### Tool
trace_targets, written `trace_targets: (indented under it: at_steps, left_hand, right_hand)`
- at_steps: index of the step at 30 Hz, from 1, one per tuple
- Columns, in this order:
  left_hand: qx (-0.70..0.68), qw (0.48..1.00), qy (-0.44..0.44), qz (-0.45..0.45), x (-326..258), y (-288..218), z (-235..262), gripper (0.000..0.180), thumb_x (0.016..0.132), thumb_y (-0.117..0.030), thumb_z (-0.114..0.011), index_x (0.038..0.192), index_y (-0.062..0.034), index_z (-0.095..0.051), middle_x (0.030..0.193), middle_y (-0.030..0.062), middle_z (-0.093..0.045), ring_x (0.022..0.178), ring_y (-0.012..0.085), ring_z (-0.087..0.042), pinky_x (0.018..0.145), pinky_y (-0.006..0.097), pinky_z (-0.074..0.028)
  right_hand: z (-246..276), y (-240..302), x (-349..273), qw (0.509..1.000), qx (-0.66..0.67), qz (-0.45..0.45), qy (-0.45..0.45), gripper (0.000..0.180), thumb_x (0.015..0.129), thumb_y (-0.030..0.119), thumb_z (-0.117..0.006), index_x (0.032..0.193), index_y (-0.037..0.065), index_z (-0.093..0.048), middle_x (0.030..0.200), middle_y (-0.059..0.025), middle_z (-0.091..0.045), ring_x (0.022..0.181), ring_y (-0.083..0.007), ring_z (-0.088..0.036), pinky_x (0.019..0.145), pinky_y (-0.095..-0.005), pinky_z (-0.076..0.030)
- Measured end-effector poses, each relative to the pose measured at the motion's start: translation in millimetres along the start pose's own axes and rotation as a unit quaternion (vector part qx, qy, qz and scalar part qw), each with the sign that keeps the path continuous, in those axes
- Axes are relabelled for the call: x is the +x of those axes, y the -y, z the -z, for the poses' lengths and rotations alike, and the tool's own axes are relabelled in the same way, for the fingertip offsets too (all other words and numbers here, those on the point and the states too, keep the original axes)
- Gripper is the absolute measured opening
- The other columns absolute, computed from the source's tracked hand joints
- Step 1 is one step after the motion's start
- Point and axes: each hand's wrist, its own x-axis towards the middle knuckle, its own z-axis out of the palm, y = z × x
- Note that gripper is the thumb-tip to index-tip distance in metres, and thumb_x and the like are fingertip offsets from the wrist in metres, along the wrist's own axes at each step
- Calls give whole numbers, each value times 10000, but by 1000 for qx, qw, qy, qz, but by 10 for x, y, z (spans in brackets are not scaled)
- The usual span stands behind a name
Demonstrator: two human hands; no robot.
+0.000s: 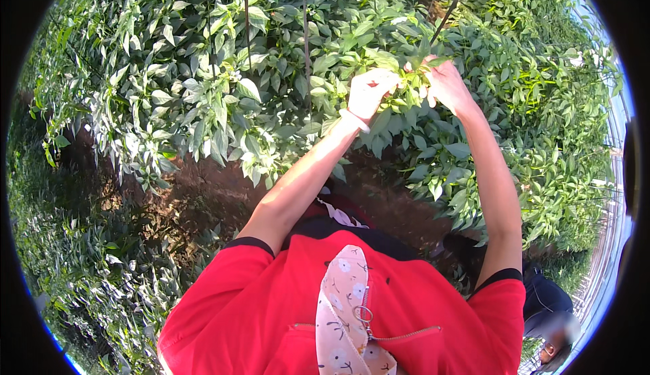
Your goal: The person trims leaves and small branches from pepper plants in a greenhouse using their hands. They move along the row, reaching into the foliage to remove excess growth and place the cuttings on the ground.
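Note:
My left hand (372, 95) is closed, its fingertips pinched together at a leafy shoot (403, 95) of a green plant that looks like a pepper plant. A pale band circles that wrist. Just to the right, my right hand (445, 85) is also closed, with its fingers curled around the same shoot's top. Broad light-green leaves (380, 58) stick up between and above the two hands. Bright sunlight washes out the fingers, so the exact spot each one grips is hard to make out.
Dense plants (196, 97) fill the far side, with more rows (95, 294) at the near left. Dark strings (306, 36) and a slanted line (453, 6) run through the foliage. Brown soil (217, 189) shows below. Another person in dark clothing (545, 304) is at the lower right.

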Motion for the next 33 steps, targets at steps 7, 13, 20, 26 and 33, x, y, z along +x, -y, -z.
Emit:
trace_targets:
  at_steps: [7,13,20,26,33]
  left_hand:
    - [7,997,-75,-12,-84,170,-162,159,862,-122,-741,938,18,-740,763,30,-679,661,89,-589,645,242,-462]
    - [-56,992,-116,-15,-42,154,-323,168,875,-89,-713,1003,16,-739,744,12,-661,621,81,-565,589,223,-440]
    - [109,989,-9,-104,-118,263,-451,115,795,62,-522,795,13,-627,624,-33,-502,608,71,-408,557,256,-355]
    - [55,987,122,-86,-134,192,-365,236,869,57,-532,1031,10,-698,801,-5,-643,742,72,-554,677,237,-452]
    - [-49,996,-25,-68,-150,266,-315,225,812,20,-637,1026,30,-707,809,15,-692,698,69,-574,642,224,-459]
  right_hand:
    - [0,-177,-18,998,64,2,-7,363,1054,313,-451,1078,-15,-604,691,-60,-610,499,-96,-559,411,-235,-398]
    - [35,-213,-146,987,-100,125,-21,281,1009,238,-508,925,-12,-603,757,-95,-627,657,-183,-600,600,-331,-458]
    - [83,50,-298,833,-363,406,-95,117,882,109,-628,936,50,-712,1237,-85,-618,1197,-294,-489,997,-427,-402]
    - [363,218,-76,972,-177,125,86,262,912,171,-637,1095,1,-719,840,-53,-683,777,-179,-636,771,-323,-492]
    - [412,103,-118,963,221,-54,144,295,1012,266,-545,1145,17,-631,645,-55,-620,403,-111,-545,281,-207,-340]
